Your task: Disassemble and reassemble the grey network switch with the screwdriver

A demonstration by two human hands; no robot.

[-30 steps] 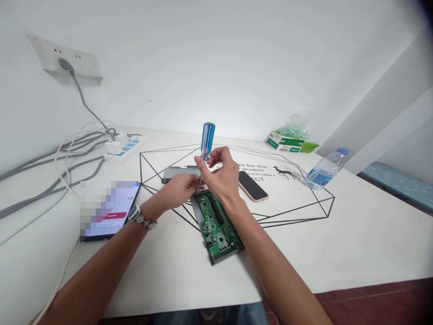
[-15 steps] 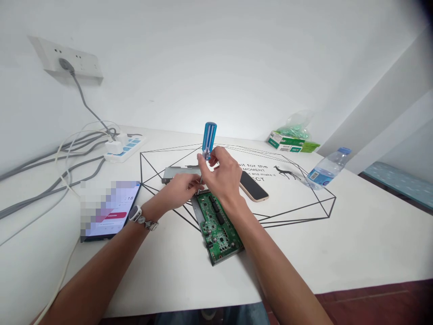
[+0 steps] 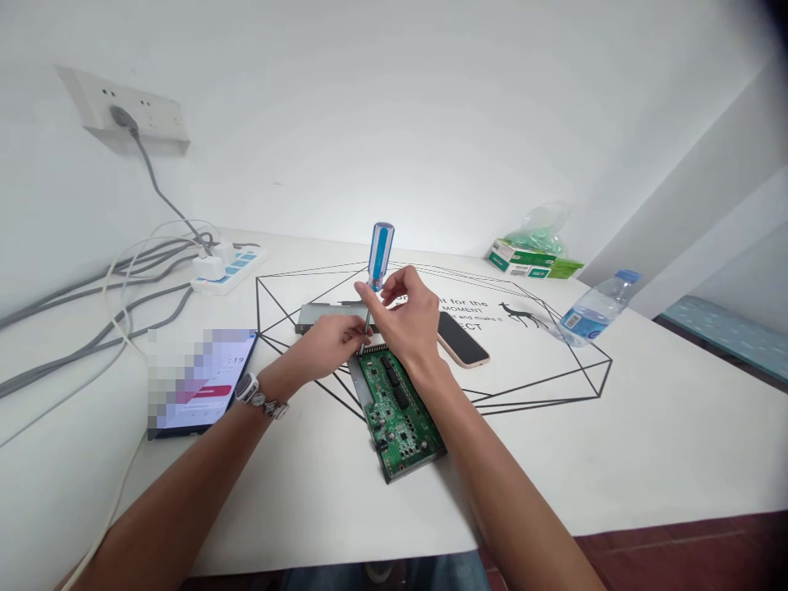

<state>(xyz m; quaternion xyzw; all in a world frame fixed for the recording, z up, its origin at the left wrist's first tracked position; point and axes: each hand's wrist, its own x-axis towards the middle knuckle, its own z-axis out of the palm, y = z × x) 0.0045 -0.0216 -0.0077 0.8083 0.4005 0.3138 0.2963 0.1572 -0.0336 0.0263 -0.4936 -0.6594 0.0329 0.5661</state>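
Right-hand fingers (image 3: 387, 294) close around the base of the handle of the screwdriver (image 3: 380, 253), a tool with a translucent blue plastic handle and a thin steel shaft, held nearly upright. The right hand (image 3: 407, 327) arches over the far end of the green printed circuit board (image 3: 399, 412). The left hand (image 3: 329, 339) has its fingertips drawn together against the lower shaft, just at the board's far edge. The tip and any screw under it are hidden by the fingers.

Procedure, as judged: keep the shaft vertical over the fastener, press lightly downward, turn with the right fingertips only, and let the left fingertips guide the tip so it cannot skate onto the components.

The board lies in a grey metal tray (image 3: 358, 382). A grey metal cover (image 3: 320, 314) lies just behind. A dark phone in a pale case (image 3: 461, 338) lies beside the right hand. A lit tablet (image 3: 206, 384) lies to the left.

The white table (image 3: 616, 427) bears a black geometric print. It also carries a white power strip (image 3: 229, 269), grey cables (image 3: 92, 316), green boxes (image 3: 529, 259) and a clear water bottle (image 3: 591, 309). A wall socket (image 3: 126, 123) is mounted on the white wall.
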